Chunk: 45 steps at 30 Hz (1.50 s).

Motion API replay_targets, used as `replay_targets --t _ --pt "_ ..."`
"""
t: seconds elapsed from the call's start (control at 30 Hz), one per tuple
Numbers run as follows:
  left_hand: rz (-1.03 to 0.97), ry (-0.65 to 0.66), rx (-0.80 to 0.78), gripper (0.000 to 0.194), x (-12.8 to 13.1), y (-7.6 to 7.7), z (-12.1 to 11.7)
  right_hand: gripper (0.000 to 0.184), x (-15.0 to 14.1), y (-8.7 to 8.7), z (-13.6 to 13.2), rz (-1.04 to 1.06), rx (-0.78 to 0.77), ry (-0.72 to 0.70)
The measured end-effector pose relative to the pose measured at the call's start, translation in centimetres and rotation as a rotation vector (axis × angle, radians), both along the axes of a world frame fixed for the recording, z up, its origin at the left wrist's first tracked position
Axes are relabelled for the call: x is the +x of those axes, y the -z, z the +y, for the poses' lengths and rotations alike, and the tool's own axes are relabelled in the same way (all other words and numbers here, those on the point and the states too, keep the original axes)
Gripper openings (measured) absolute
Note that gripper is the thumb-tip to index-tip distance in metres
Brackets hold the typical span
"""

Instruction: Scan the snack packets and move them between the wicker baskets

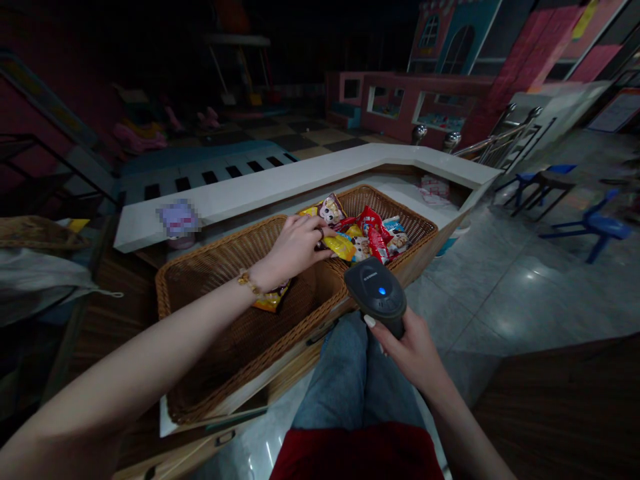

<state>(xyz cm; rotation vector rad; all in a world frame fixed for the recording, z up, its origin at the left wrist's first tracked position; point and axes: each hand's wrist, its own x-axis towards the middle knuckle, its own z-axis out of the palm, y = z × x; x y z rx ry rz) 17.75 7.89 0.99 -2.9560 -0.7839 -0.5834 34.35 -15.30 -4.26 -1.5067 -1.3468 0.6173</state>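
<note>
My left hand (299, 241) reaches across to the far wicker basket (423, 223), its fingers closed on the end of a yellow snack packet (342, 247). Around that packet lie a red snack packet (374, 230), a blue-and-white snack packet (397, 237) and a packet with a cartoon face (331, 209). In my right hand (415, 347) is a dark barcode scanner (376, 283), held by its handle, with a blue light lit on top. Under my left wrist, another yellow packet (271, 300) rests in the near wicker basket (295, 333).
A white counter ledge (310, 172) runs behind the baskets, with a small purple-topped container (180, 223) at its left. Below the baskets are wooden drawers (225, 437). Blue stools (600, 223) stand on the tiled floor at right. Whitish cloth (40, 283) lies at far left.
</note>
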Motion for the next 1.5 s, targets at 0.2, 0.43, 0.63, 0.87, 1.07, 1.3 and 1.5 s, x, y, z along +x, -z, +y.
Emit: replay_targets --t 0.2,0.43,0.63,0.87,1.07,1.3,1.5 --pt "-0.143 0.104 -0.179 0.023 -2.6 1.0 0.0 0.019 -0.1 -0.1 0.3 -0.004 0.014 -0.012" --pt "-0.205 0.046 -0.373 0.053 -3.3 1.7 1.8 0.021 -0.2 0.2 0.5 -0.005 -0.017 -0.038" --pt "-0.146 0.038 -0.501 0.064 -4.4 1.8 2.7 0.022 -0.6 0.3 0.7 -0.014 -0.014 -0.049" --pt "-0.215 0.069 -0.417 0.065 -4.2 2.1 2.8 0.02 -1.2 -0.2 1.2 -0.007 0.0 -0.055" --pt "-0.334 -0.008 -0.31 0.047 -3.7 1.4 1.5 0.019 -1.4 -0.3 1.4 -0.022 0.015 -0.073" --pt "-0.353 -0.079 -0.142 0.053 -3.1 1.0 -0.1 0.018 -2.2 -1.0 1.6 -0.05 0.07 -0.104" --pt "-0.365 -0.053 -0.094 0.056 -3.0 1.6 0.2 0.023 -2.5 -1.0 1.7 -0.065 0.119 -0.113"
